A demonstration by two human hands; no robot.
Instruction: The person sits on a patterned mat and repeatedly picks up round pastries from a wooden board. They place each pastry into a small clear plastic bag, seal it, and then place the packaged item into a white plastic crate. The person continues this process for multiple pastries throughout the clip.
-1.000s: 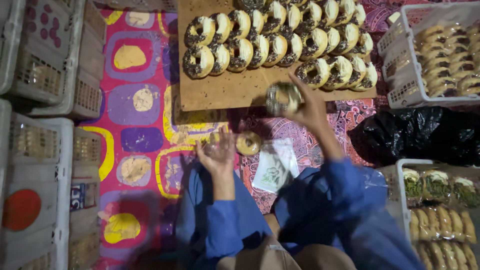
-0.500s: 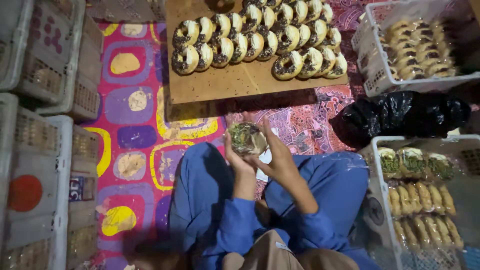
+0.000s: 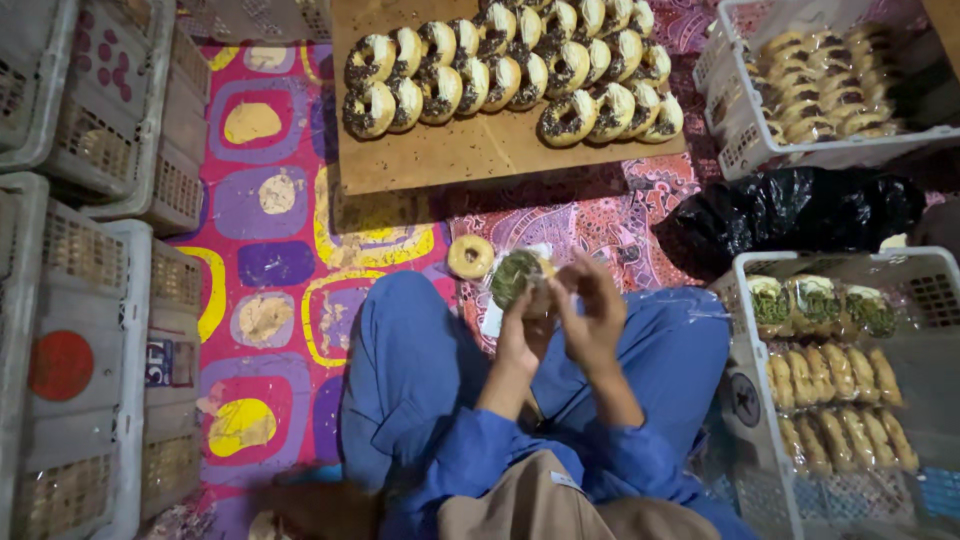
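I sit cross-legged in blue trousers on a patterned mat. My left hand (image 3: 523, 325) and my right hand (image 3: 592, 312) meet in front of my knees around a green-topped doughnut (image 3: 514, 274) in a clear plastic wrapper. Both hands grip it, fingers curled at its edges. A plain round doughnut (image 3: 470, 257) lies on the mat just left of my hands. Ahead, a wooden board (image 3: 450, 152) carries several rows of doughnuts (image 3: 500, 72) topped with dark sprinkles.
A white crate of wrapped doughnuts (image 3: 830, 340) stands at my right knee, another crate (image 3: 800, 80) at the far right. A black plastic bag (image 3: 790, 210) lies between them. Stacked grey crates (image 3: 80, 300) line the left side.
My right hand has come back from the board with a doughnut and joined my left hand at my knees. The view has tilted down toward my lap.
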